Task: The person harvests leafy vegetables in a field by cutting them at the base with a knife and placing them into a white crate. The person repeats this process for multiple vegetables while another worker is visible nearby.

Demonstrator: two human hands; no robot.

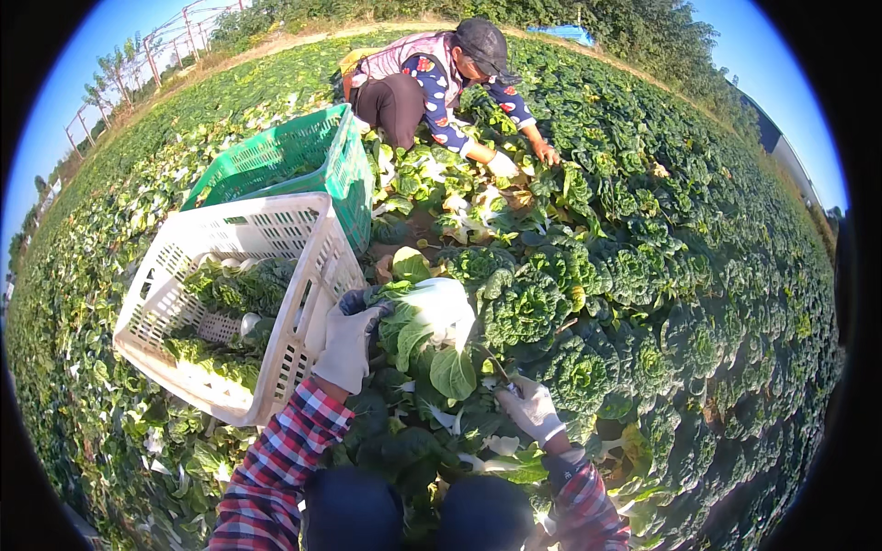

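Note:
My left hand [351, 337], in a white glove with dark fingertips, grips a leafy green vegetable head [437, 310] by its leaves beside the white crate. The head's thick white stalks face up and right, and some loose green leaves hang below it. Lower right, my right hand [530, 408], also in a white glove, is closed around the handle of a thin-bladed knife [497, 365]. The blade points up and left toward the held head, apart from it. Most of the handle is hidden by the fingers. Dark green heads grow close to the right.
A white plastic crate [207, 222] with several cut heads in it stands tilted at left, against a green plastic crate [334, 162]. Across from me a person [434, 82] crouches with both hands among the plants. Cut leaves [506, 465] lie on the ground by my knees.

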